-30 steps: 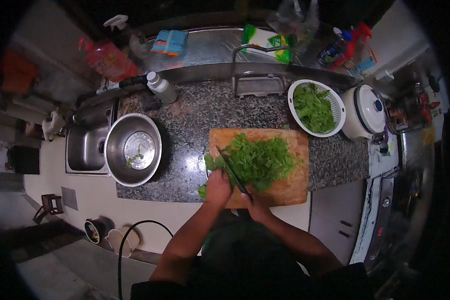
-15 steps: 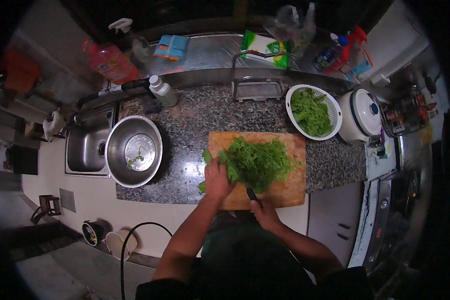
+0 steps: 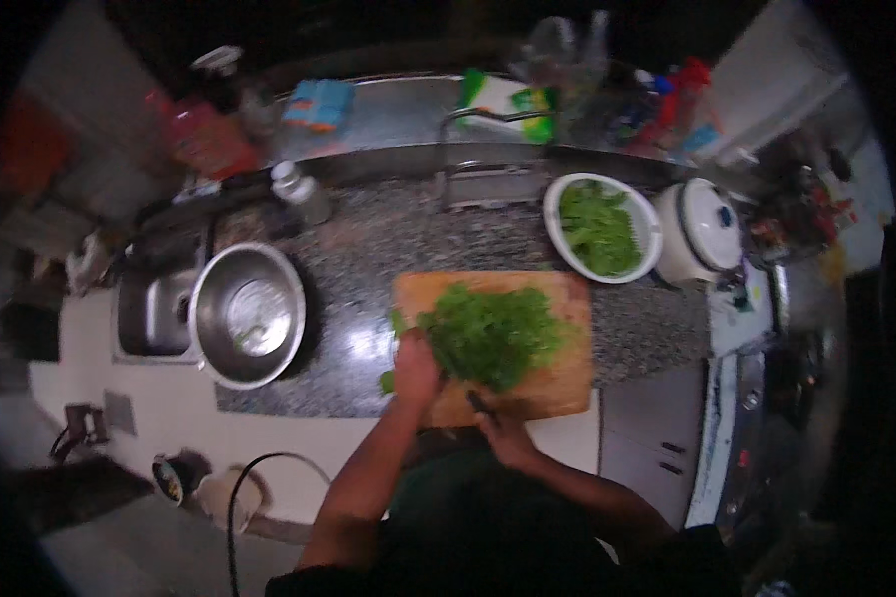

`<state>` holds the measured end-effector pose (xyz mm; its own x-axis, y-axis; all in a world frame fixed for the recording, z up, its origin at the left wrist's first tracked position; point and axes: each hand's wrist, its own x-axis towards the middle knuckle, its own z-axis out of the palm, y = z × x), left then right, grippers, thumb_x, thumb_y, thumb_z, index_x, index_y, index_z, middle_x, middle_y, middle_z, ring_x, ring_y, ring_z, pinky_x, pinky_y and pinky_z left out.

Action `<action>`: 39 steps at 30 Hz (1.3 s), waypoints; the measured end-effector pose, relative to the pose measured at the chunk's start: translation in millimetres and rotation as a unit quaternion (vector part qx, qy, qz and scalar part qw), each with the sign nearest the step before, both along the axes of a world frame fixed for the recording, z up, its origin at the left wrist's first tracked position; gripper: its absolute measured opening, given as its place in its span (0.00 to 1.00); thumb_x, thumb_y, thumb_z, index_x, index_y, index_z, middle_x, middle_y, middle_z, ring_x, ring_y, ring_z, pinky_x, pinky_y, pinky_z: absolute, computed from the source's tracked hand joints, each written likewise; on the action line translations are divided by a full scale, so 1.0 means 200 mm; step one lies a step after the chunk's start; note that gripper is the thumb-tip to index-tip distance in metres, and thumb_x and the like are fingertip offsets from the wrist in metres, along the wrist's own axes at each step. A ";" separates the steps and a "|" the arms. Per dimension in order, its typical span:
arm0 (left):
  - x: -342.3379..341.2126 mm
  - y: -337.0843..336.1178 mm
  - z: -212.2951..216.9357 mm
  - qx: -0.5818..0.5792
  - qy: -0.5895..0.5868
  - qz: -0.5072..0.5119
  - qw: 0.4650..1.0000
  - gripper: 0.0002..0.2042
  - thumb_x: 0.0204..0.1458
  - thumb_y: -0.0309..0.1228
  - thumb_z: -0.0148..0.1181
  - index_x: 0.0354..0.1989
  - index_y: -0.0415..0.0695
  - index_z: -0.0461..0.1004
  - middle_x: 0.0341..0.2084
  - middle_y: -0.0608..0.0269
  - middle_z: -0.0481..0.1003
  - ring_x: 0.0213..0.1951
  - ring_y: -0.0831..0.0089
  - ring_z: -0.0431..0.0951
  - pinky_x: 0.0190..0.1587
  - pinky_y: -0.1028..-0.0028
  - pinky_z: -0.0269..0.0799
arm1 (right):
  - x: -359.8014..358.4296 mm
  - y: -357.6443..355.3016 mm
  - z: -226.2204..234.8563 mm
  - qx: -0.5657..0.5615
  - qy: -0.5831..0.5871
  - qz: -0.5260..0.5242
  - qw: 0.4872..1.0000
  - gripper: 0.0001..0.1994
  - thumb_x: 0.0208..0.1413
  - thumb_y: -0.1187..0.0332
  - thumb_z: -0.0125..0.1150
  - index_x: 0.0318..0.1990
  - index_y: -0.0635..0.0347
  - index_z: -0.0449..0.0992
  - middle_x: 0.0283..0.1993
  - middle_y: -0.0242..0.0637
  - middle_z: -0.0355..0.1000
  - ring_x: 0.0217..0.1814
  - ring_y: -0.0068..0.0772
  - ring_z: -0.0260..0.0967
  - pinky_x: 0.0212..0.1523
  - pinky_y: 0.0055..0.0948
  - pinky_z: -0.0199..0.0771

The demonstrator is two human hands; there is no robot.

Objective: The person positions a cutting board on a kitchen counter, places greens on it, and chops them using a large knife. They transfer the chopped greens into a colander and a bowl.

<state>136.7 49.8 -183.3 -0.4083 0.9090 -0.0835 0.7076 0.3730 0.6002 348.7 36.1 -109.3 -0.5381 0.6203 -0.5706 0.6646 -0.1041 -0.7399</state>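
Note:
A heap of chopped leafy greens point(image 3: 498, 333) lies on the wooden cutting board point(image 3: 567, 383) in front of me. My left hand point(image 3: 418, 366) is closed at the heap's left side, gripping greens; a few leaves poke out past its left edge. Near the board's front edge, my right hand point(image 3: 508, 440) is wrapped round the black handle of a knife point(image 3: 479, 403). The blade is hard to make out against the leaves, and the picture is smeared by motion.
Left of the board stands a steel bowl point(image 3: 203, 316) with leaf scraps, beside the sink point(image 3: 157, 310). Behind right are a white colander point(image 3: 653, 242) of greens and a lidded white pot point(image 3: 709, 227). A white-capped bottle point(image 3: 304, 194) and a metal rack point(image 3: 493, 187) stand farther back.
The whole view has shifted, so the counter sits a little farther left and lower. Both hands keep about the same places at the board, with the knife still in the right.

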 end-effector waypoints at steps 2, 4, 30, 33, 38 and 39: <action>0.02 0.00 0.08 0.018 -0.029 -0.012 0.999 0.24 0.42 0.24 0.57 0.52 0.38 0.63 0.47 0.45 0.65 0.48 0.46 0.66 0.50 0.59 0.65 | 0.02 -0.03 -0.17 0.093 0.027 -0.004 0.995 0.28 0.62 0.45 0.37 0.43 0.65 0.71 0.26 0.45 0.70 0.33 0.46 0.70 0.38 0.43 0.67; 0.01 -0.01 0.22 0.087 -0.020 -0.063 0.994 0.23 0.45 0.24 0.54 0.53 0.39 0.64 0.46 0.45 0.67 0.46 0.46 0.68 0.49 0.59 0.66 | -0.06 0.02 -0.03 0.129 0.037 0.001 0.991 0.30 0.62 0.44 0.35 0.51 0.66 0.68 0.32 0.52 0.73 0.41 0.53 0.71 0.46 0.48 0.66; 0.08 -0.06 0.19 0.074 0.069 -0.128 0.987 0.35 0.36 0.23 0.64 0.56 0.27 0.57 0.49 0.39 0.64 0.50 0.48 0.66 0.52 0.57 0.64 | 0.04 0.05 0.10 0.022 0.015 -0.027 0.999 0.25 0.61 0.49 0.43 0.45 0.66 0.71 0.33 0.47 0.72 0.39 0.46 0.71 0.43 0.41 0.67; 0.08 -0.06 0.15 0.077 -0.015 -0.066 0.995 0.26 0.37 0.19 0.60 0.50 0.30 0.65 0.47 0.43 0.67 0.46 0.49 0.70 0.47 0.62 0.69 | 0.01 0.08 0.14 -0.004 -0.042 -0.003 0.999 0.26 0.61 0.47 0.44 0.48 0.66 0.70 0.36 0.48 0.72 0.42 0.49 0.70 0.44 0.41 0.67; 0.09 -0.07 0.07 0.084 0.069 -0.100 0.989 0.20 0.42 0.20 0.56 0.48 0.34 0.69 0.44 0.48 0.70 0.44 0.51 0.71 0.47 0.62 0.69 | -0.03 0.07 -0.22 0.102 0.004 -0.037 0.994 0.28 0.60 0.46 0.43 0.51 0.66 0.67 0.39 0.49 0.73 0.43 0.50 0.70 0.45 0.42 0.67; 0.09 -0.06 0.10 0.075 0.052 -0.096 0.991 0.17 0.45 0.21 0.54 0.46 0.34 0.70 0.44 0.49 0.70 0.44 0.51 0.71 0.47 0.62 0.69 | -0.04 0.08 -0.31 0.116 0.001 -0.036 0.993 0.27 0.61 0.47 0.43 0.50 0.66 0.68 0.36 0.45 0.73 0.40 0.47 0.70 0.42 0.40 0.67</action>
<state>154.5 38.4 -164.0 -0.2263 0.9697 0.0925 0.8180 0.1376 0.5586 339.9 51.5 -171.0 -0.4880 0.7719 -0.4075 0.6599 0.0207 -0.7511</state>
